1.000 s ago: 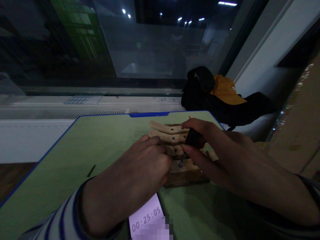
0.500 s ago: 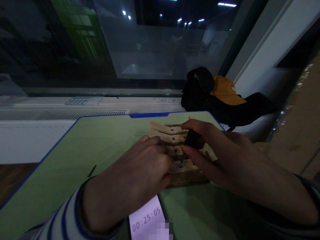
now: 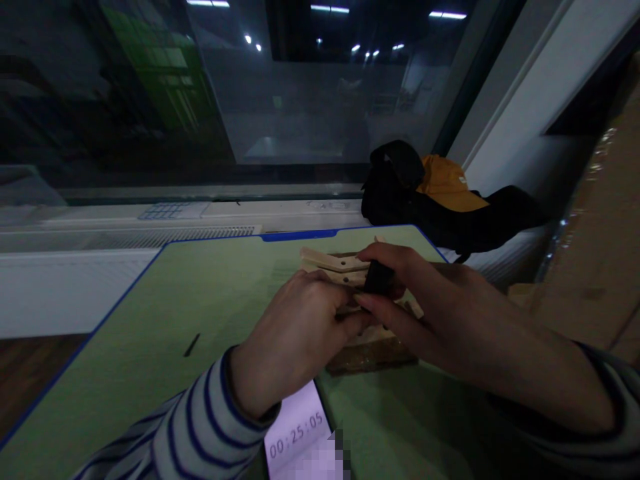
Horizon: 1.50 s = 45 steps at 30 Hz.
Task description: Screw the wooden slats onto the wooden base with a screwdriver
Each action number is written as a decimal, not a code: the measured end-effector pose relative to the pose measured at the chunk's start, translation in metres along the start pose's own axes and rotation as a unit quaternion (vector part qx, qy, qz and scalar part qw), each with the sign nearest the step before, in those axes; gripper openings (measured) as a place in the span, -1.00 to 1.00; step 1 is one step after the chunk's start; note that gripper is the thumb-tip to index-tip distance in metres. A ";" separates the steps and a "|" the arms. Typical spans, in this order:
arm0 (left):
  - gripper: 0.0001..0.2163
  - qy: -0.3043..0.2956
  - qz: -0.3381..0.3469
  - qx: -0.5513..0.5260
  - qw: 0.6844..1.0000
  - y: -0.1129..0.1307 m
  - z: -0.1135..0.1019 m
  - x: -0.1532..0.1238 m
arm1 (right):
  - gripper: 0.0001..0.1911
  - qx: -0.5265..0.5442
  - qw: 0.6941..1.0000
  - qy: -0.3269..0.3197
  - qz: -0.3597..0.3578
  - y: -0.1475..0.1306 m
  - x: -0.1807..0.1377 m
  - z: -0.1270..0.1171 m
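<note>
My right hand is closed round the black handle of a screwdriver, held over a wooden piece. That wooden piece has angled pale slats with round holes, mounted on a brown base, and lies on the green table. My left hand reaches in from the left, its thumb and fingers pressed together just below the screwdriver handle. Whatever lies between those left fingertips is hidden, as is the screwdriver's tip. Both hands cover the middle of the wooden piece.
A phone reading 00:25:05 lies below my left wrist. On the green table at left is a small dark strip. Behind the table are an orange cap on black cloth and a window. A cardboard box stands at right.
My left hand has moved right and in under the screwdriver handle, so the metal shaft seen before is now covered. My right hand keeps its hold, shifted slightly left.
</note>
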State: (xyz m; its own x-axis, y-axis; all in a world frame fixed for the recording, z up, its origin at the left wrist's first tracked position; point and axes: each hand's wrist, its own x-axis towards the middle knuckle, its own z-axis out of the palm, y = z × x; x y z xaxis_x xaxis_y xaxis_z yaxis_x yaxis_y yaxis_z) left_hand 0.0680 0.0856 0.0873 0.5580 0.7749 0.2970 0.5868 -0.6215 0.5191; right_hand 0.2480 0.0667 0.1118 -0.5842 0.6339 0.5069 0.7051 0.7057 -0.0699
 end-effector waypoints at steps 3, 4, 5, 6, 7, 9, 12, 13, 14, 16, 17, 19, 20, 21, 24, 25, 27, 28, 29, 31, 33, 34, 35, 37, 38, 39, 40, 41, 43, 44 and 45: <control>-0.85 -0.010 -0.015 -0.017 1.000 0.001 0.000 0.001 | -0.58 0.000 1.000 -0.003 0.007 -0.001 0.000 0.000; -0.85 -0.013 -0.017 -0.018 1.000 0.001 0.000 0.001 | -0.56 0.004 1.000 -0.006 0.010 -0.001 0.000 -0.001; -0.85 -0.016 -0.019 -0.017 1.000 0.001 0.000 0.001 | -0.53 0.010 1.000 -0.008 0.012 -0.001 -0.001 -0.001; -0.84 -0.017 -0.022 -0.016 0.999 0.001 0.000 0.001 | -0.50 0.017 1.000 -0.012 0.013 -0.001 -0.001 -0.001; -0.83 -0.018 -0.025 -0.016 0.999 0.001 0.000 0.001 | -0.48 0.025 0.999 -0.015 0.013 -0.001 -0.001 -0.002; -0.83 -0.015 -0.028 -0.018 0.999 0.002 0.000 0.002 | -0.46 0.033 0.999 -0.018 0.017 -0.001 -0.001 -0.003; -0.82 -0.010 -0.024 -0.019 0.999 0.002 0.000 0.002 | -0.51 0.032 0.999 -0.024 0.011 -0.001 -0.002 -0.002; -0.83 -0.009 -0.023 -0.017 1.000 0.003 0.000 0.001 | -0.53 0.027 0.999 -0.023 0.007 0.000 -0.002 -0.002; -0.83 -0.007 -0.023 -0.016 1.000 0.003 0.000 0.001 | -0.55 0.022 1.000 -0.021 0.002 0.000 -0.002 -0.002; -0.86 0.002 -0.022 -0.016 1.000 0.004 0.000 0.001 | -0.55 0.012 1.000 -0.010 -0.007 0.000 -0.001 -0.001; -0.87 0.007 -0.021 -0.017 1.000 0.004 0.000 0.001 | -0.55 0.008 1.000 -0.004 -0.011 0.000 -0.001 -0.001; -0.89 0.013 -0.021 -0.021 0.999 0.005 0.000 0.000 | -0.56 0.006 1.000 0.000 -0.015 0.000 -0.001 -0.001; -0.90 0.016 -0.021 -0.025 0.999 0.005 0.000 0.000 | -0.56 0.005 1.000 0.000 -0.015 0.000 -0.001 -0.001; -0.90 0.019 -0.021 -0.028 0.999 0.005 0.000 0.000 | -0.57 0.005 1.000 -0.002 -0.013 0.000 -0.001 -0.002; -0.90 0.028 -0.021 -0.034 0.999 0.006 0.001 0.000 | -0.56 0.007 1.000 -0.008 0.000 0.000 0.000 -0.002; -0.90 0.027 -0.022 -0.035 0.999 0.006 0.001 0.000 | -0.56 0.008 1.000 -0.010 0.002 0.000 0.000 -0.002; -0.89 0.023 -0.025 -0.041 0.999 0.007 0.000 -0.001 | -0.56 0.009 1.000 -0.014 0.007 -0.001 0.000 -0.002; -0.89 0.019 -0.026 -0.045 0.998 0.008 -0.001 -0.001 | -0.57 0.010 1.000 -0.016 0.010 -0.001 0.001 -0.002; -0.88 0.014 -0.028 -0.049 0.998 0.008 -0.002 -0.001 | -0.57 0.011 1.000 -0.018 0.015 -0.001 0.001 -0.002; -0.87 0.005 -0.031 -0.054 0.998 0.009 -0.003 -0.002 | -0.57 0.014 0.999 -0.025 0.023 -0.001 0.001 -0.002; -0.89 -0.002 -0.031 -0.060 0.998 0.009 -0.003 -0.001 | -0.55 0.022 0.999 -0.028 0.024 -0.001 0.001 -0.003; -0.90 -0.003 -0.032 -0.061 0.998 0.009 -0.003 -0.001 | -0.54 0.026 0.999 -0.028 0.021 0.000 0.000 -0.003; -0.90 -0.004 -0.031 -0.060 0.998 0.008 -0.003 -0.001 | -0.53 0.032 0.999 -0.026 0.016 0.000 0.000 -0.003; -0.89 0.000 -0.029 -0.051 0.998 0.007 -0.002 -0.001 | -0.54 0.039 0.999 -0.019 0.005 0.001 0.000 -0.003; -0.87 0.004 -0.029 -0.044 0.999 0.007 -0.001 -0.001 | -0.55 0.041 0.999 -0.018 0.001 0.001 0.000 -0.003; -0.86 0.007 -0.030 -0.038 0.999 0.007 -0.001 -0.002 | -0.55 0.041 0.999 -0.017 -0.001 0.001 0.000 -0.003; -0.86 0.007 -0.033 -0.033 0.999 0.007 -0.001 -0.002 | -0.56 0.040 0.999 -0.020 -0.001 0.001 0.000 -0.003; -0.87 0.006 -0.038 -0.031 0.999 0.007 0.000 -0.002 | -0.57 0.038 0.999 -0.023 0.001 0.000 0.001 -0.003; -0.89 0.002 -0.050 -0.033 0.998 0.007 -0.001 -0.003 | -0.57 0.035 0.999 -0.028 0.007 -0.001 0.001 -0.003; -0.90 0.002 -0.054 -0.036 0.998 0.008 -0.001 -0.003 | -0.58 0.035 0.999 -0.029 0.010 -0.002 0.002 -0.004; -0.90 0.002 -0.057 -0.040 0.998 0.008 -0.001 -0.003 | -0.58 0.036 0.999 -0.030 0.011 -0.002 0.002 -0.004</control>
State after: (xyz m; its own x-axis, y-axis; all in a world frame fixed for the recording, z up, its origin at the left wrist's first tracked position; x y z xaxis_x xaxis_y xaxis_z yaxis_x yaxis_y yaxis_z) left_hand 0.0704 0.0787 0.0912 0.4879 0.8408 0.2343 0.5984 -0.5177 0.6115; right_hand 0.2471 0.0651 0.1161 -0.5935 0.6652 0.4530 0.6886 0.7111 -0.1421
